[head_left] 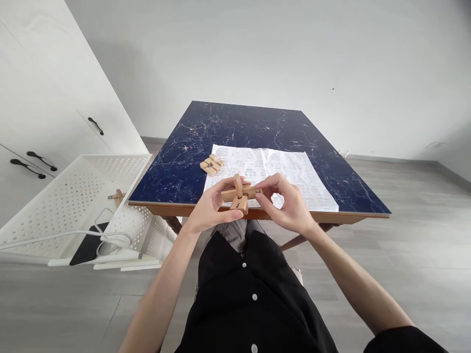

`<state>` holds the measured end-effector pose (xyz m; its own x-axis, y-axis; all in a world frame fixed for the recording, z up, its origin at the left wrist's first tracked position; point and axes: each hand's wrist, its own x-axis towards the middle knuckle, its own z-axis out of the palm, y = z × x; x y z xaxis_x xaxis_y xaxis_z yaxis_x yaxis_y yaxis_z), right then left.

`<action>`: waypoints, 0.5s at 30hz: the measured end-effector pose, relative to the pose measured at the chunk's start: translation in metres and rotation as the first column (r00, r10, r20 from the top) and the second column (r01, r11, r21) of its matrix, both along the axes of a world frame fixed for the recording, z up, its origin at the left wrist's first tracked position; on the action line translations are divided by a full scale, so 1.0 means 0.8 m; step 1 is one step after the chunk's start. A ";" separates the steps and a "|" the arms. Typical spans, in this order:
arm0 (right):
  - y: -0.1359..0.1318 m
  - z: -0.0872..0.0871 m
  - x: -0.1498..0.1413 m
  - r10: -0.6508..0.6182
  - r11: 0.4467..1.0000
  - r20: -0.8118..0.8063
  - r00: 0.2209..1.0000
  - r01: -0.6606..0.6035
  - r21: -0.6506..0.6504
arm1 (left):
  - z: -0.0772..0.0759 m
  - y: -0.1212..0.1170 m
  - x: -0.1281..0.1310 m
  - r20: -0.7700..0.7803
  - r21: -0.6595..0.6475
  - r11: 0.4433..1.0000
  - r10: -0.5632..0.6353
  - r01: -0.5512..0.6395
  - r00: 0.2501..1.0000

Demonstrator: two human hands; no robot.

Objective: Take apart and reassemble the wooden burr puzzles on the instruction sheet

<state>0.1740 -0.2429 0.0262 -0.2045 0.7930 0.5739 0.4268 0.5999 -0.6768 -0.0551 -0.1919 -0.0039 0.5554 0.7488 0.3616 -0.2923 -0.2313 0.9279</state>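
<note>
I hold a partly joined wooden burr puzzle [239,194] of crossed notched bars just above the near edge of the dark blue marble table [184,162]. My left hand [208,206] grips its left side and lower bar with curled fingers. My right hand [285,201] pinches the right end of the horizontal bar. A few loose wooden bars [211,164] lie together on the table, at the left edge of a printed instruction sheet [287,174] spread flat behind my hands.
A white perforated basket [59,206] stands on the floor at the left, holding a white cable, a dark flat device [88,249] and a small wooden piece [117,196]. White cupboards with black handles line the left wall. Grey floor surrounds the table.
</note>
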 end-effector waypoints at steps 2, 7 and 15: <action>0.000 -0.001 0.000 0.009 1.000 0.015 1.000 -0.009 -0.010 | -0.001 -0.002 -0.003 -0.010 0.012 1.000 0.009 -0.009 1.000; 0.002 0.001 0.004 0.050 0.997 0.057 0.997 -0.047 -0.066 | 0.001 -0.004 -0.006 -0.050 0.036 0.999 0.026 -0.024 0.998; 0.002 -0.001 0.013 0.086 0.995 0.107 0.991 -0.080 -0.065 | 0.005 -0.006 0.001 -0.035 0.044 0.999 0.030 -0.029 0.999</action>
